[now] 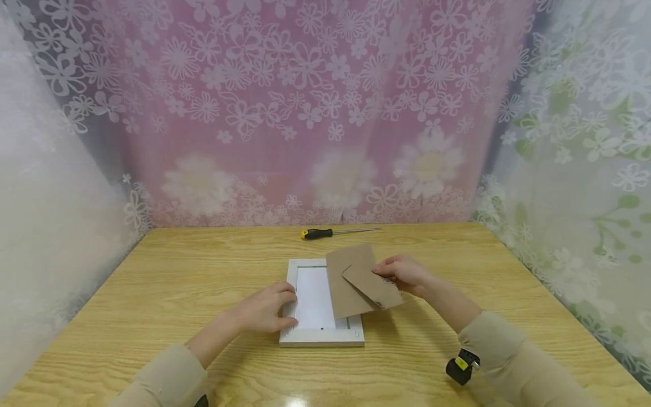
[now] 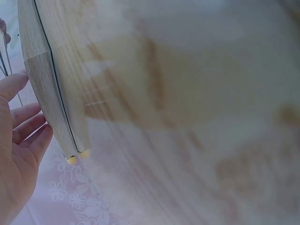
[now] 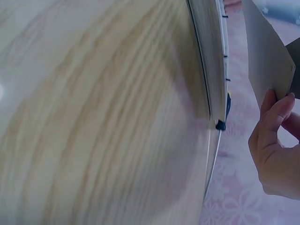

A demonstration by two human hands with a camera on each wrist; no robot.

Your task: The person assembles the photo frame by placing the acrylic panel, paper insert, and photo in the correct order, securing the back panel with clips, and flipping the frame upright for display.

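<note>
Right hand (image 1: 404, 275) pinched cardboard backing (image 1: 338, 288) at right side; judged light, stiff, creasable, best held by edges. Left hand (image 1: 264, 308), fingers parted, touched white picture frame (image 1: 320, 338), left side.

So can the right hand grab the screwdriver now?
Probably not yet: the right hand is pinching the brown cardboard, so it would likely need to let go first. Otherwise the way looks free; the screwdriver lies uncovered on the table.

We look into a small, sheet-walled tabletop nook, whether home or studio we cannot tell, with a pink flowered curtain (image 1: 305, 113) across the top, pale flowered sheets (image 1: 585, 169) down both side edges, and a wood-grain table (image 1: 203, 260) filling the bottom.
</note>
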